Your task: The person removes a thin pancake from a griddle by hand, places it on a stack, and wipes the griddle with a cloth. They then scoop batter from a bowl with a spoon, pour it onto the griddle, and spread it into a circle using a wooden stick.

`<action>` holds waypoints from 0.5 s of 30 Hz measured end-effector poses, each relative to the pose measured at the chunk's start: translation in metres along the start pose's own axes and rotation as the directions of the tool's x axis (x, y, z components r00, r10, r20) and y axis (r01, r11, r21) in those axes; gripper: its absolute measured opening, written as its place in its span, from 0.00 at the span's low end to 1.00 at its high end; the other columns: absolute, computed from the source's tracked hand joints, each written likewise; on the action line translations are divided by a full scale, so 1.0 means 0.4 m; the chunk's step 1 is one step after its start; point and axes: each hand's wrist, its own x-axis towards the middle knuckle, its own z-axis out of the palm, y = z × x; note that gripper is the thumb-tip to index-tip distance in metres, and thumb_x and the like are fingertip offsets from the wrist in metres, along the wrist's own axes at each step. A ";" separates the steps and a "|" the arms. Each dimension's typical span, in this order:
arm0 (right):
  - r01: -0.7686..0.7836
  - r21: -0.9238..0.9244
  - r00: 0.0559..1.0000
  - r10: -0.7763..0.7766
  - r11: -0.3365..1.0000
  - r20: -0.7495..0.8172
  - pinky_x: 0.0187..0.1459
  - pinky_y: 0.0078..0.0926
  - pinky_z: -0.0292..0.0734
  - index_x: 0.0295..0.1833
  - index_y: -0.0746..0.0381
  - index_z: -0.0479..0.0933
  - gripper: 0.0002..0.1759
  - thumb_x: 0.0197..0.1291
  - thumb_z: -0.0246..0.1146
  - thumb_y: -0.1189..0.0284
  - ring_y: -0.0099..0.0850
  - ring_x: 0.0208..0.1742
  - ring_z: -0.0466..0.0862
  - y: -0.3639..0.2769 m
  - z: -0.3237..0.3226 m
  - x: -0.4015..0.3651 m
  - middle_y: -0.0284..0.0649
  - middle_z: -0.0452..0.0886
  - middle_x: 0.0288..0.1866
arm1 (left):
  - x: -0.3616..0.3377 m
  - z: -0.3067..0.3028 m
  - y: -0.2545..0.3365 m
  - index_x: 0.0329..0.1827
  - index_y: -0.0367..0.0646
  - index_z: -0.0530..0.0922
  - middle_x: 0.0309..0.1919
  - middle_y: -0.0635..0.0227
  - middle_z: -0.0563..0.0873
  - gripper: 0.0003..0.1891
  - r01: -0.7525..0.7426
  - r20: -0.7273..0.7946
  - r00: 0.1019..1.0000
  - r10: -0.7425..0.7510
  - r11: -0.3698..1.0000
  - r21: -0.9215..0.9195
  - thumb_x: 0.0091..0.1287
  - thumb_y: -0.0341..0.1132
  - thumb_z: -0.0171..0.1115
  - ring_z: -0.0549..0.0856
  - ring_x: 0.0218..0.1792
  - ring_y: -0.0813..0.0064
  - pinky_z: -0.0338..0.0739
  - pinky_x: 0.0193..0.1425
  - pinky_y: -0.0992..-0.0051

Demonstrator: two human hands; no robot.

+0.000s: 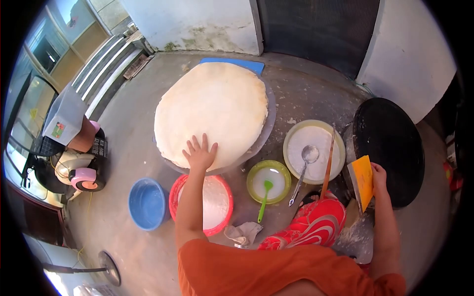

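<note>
My left hand (200, 154) lies with fingers spread on the near edge of a large, pale, round stack of flatbread (212, 113). Under the stack shows the edge of a grey round board (270, 116). At the right, my right hand (378, 178) is closed on a yellow flat scraper (364, 180), held upright just by the rim of a black round griddle (390, 153). Left of the scraper stands a basin of whitish batter (316, 143), with a metal ladle (310, 155) and a wooden stick (329, 165) across it.
A green bowl (256, 196) of white liquid holds a green brush (264, 200). Nearer my left arm are a red basin (225, 221) of pale flour-like stuff and a blue bucket (148, 203). A crumpled cloth (244, 233) lies by my knee. A scooter (79, 163) stands left.
</note>
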 end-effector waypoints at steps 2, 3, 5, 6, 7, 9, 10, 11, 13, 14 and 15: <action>-0.024 0.041 1.000 0.024 0.999 0.006 0.40 0.19 0.72 0.48 0.66 0.74 0.13 0.62 0.54 0.71 0.24 0.38 0.77 0.005 -0.003 -0.006 0.36 0.79 0.38 | 0.020 0.004 -0.005 0.70 0.59 0.48 0.70 0.57 0.44 0.35 -0.001 -0.009 1.000 0.001 1.000 -0.015 0.62 0.63 0.36 0.42 0.70 0.54 0.34 0.68 0.48; -0.044 0.046 0.999 0.044 0.998 0.007 0.40 0.20 0.72 0.49 0.66 0.74 0.14 0.62 0.54 0.70 0.25 0.38 0.77 0.008 -0.005 -0.008 0.36 0.79 0.39 | 0.026 0.006 -0.009 0.70 0.59 0.48 0.70 0.58 0.44 0.35 -0.006 -0.018 1.000 0.006 1.000 -0.022 0.62 0.63 0.35 0.41 0.70 0.54 0.33 0.68 0.48; -0.083 0.058 0.997 0.083 0.995 0.008 0.41 0.21 0.72 0.51 0.65 0.73 0.16 0.63 0.52 0.67 0.27 0.38 0.78 0.012 -0.008 -0.011 0.38 0.79 0.41 | 0.034 0.008 -0.012 0.70 0.60 0.48 0.70 0.58 0.43 0.35 -0.003 -0.012 1.000 0.003 1.000 -0.022 0.62 0.63 0.34 0.41 0.70 0.54 0.33 0.68 0.48; -0.083 0.057 0.997 0.082 0.995 0.010 0.41 0.21 0.72 0.51 0.65 0.73 0.16 0.63 0.52 0.67 0.27 0.38 0.78 0.022 -0.012 -0.006 0.38 0.79 0.41 | 0.036 0.009 -0.014 0.70 0.61 0.47 0.70 0.58 0.43 0.34 -0.002 -0.006 1.000 0.002 1.000 -0.022 0.62 0.63 0.33 0.40 0.70 0.55 0.33 0.68 0.48; -0.142 0.112 0.990 0.140 0.983 0.030 0.43 0.23 0.71 0.52 0.65 0.72 0.18 0.64 0.52 0.64 0.29 0.41 0.78 0.036 -0.019 0.005 0.38 0.78 0.44 | 0.036 0.012 -0.017 0.70 0.61 0.47 0.70 0.58 0.43 0.34 -0.001 -0.006 1.000 0.001 1.000 -0.022 0.62 0.63 0.33 0.40 0.70 0.55 0.33 0.68 0.48; -0.203 0.161 0.979 0.197 0.966 0.053 0.46 0.24 0.71 0.54 0.64 0.71 0.20 0.64 0.51 0.62 0.31 0.44 0.78 0.005 -0.015 -0.017 0.39 0.77 0.47 | 0.031 0.020 -0.022 0.69 0.52 0.52 0.69 0.56 0.50 0.35 -0.039 -0.114 0.993 0.033 0.998 -0.050 0.63 0.60 0.39 0.45 0.70 0.54 0.38 0.67 0.48; -0.298 0.195 0.954 0.297 0.935 0.032 0.49 0.26 0.69 0.55 0.64 0.70 0.21 0.65 0.50 0.60 0.32 0.48 0.76 -0.065 0.002 -0.067 0.39 0.75 0.51 | 0.025 0.026 -0.016 0.69 0.52 0.52 0.69 0.56 0.50 0.35 -0.035 -0.111 0.993 0.029 0.998 -0.052 0.63 0.60 0.39 0.45 0.70 0.54 0.38 0.67 0.48; -0.388 0.226 0.919 0.395 0.894 0.015 0.52 0.27 0.68 0.57 0.63 0.69 0.22 0.65 0.48 0.59 0.34 0.51 0.75 -0.104 0.013 -0.092 0.40 0.74 0.54 | 0.012 0.035 -0.001 0.67 0.48 0.56 0.66 0.56 0.56 0.34 -0.129 -0.340 0.933 0.119 0.992 -0.007 0.61 0.56 0.46 0.51 0.67 0.52 0.44 0.66 0.49; -0.383 0.387 0.906 0.260 0.839 0.334 0.56 0.30 0.65 0.58 0.63 0.67 0.22 0.66 0.47 0.60 0.34 0.55 0.72 -0.044 0.020 -0.012 0.40 0.71 0.57 | -0.058 0.025 0.060 0.62 0.41 0.64 0.60 0.55 0.66 0.31 -0.330 -0.523 0.817 0.242 0.941 -0.081 0.57 0.46 0.57 0.62 0.61 0.53 0.54 0.62 0.53; -0.424 0.535 0.813 0.047 0.731 0.580 0.60 0.32 0.62 0.60 0.63 0.65 0.23 0.66 0.45 0.60 0.35 0.59 0.70 -0.021 0.028 0.014 0.40 0.69 0.60 | -0.110 0.009 0.119 0.59 0.38 0.67 0.57 0.56 0.69 0.29 -0.440 -0.511 0.813 0.280 0.870 -0.223 0.55 0.40 0.62 0.67 0.57 0.54 0.59 0.60 0.56; -0.438 0.588 0.771 -0.053 0.680 0.635 0.62 0.34 0.60 0.60 0.62 0.64 0.21 0.66 0.45 0.64 0.35 0.60 0.69 -0.042 0.059 0.003 0.39 0.69 0.60 | -0.135 0.050 0.160 0.59 0.39 0.66 0.57 0.58 0.70 0.30 -0.679 -0.653 0.647 0.395 0.689 -0.256 0.52 0.32 0.65 0.76 0.47 0.62 0.71 0.51 0.65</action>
